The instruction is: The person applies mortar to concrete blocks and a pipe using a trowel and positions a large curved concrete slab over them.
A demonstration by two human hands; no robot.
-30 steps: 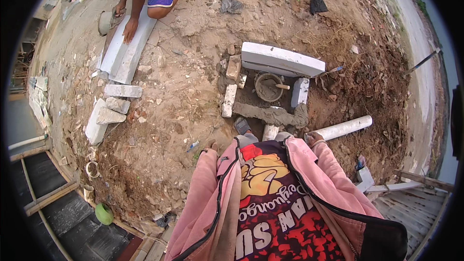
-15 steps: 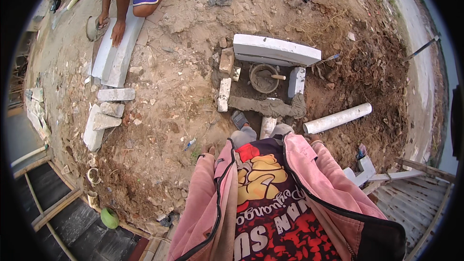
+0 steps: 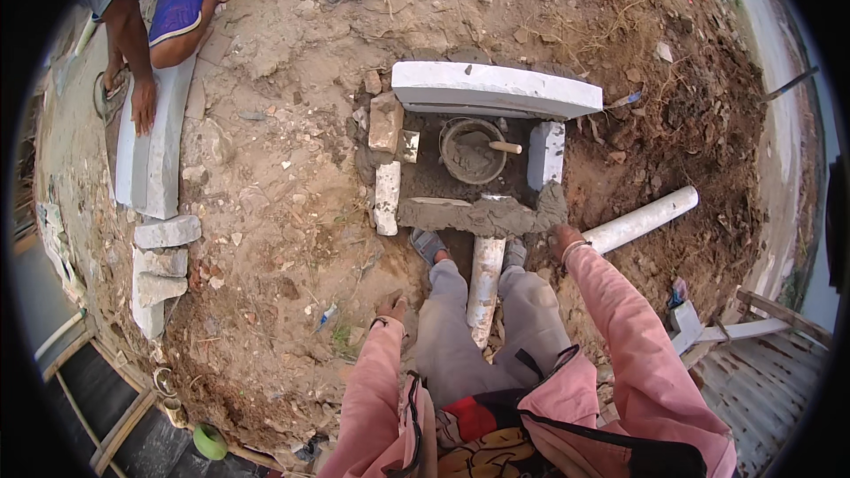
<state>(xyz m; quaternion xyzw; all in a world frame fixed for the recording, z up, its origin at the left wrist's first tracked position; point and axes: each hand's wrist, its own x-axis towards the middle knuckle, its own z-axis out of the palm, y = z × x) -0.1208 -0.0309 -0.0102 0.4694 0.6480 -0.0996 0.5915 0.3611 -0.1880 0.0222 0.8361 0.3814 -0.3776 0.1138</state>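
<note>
My right hand point(image 3: 564, 240) reaches down beside the right end of a wet mortar bed point(image 3: 496, 215), close to a white pipe point(image 3: 651, 217). Its fingers look stretched out, and I see nothing in them; whether they touch the mortar I cannot tell. Near my left knee hangs my left hand point(image 3: 390, 306), fingers loosely apart and holding nothing. The mortar lies along the near side of a small square of blocks. A long white block point(image 3: 496, 88) forms the far side, a shorter white block point(image 3: 546, 155) the right. Inside stands a bucket of mortar point(image 3: 472, 152) with a wooden handle point(image 3: 506, 148) sticking out.
Another pipe point(image 3: 486, 288) runs between my legs. Brick pieces point(image 3: 385, 124) and a pale block point(image 3: 387, 197) edge the left. At far left a person's hand point(image 3: 144, 104) rests on long blocks point(image 3: 159, 164); broken blocks point(image 3: 168, 232) lie nearer. Metal sheeting point(image 3: 766, 389) stands lower right.
My view has tilted and turned, showing more of my legs. My right arm has stretched forward to the mortar's right end. My left hand has come lower, away from my body.
</note>
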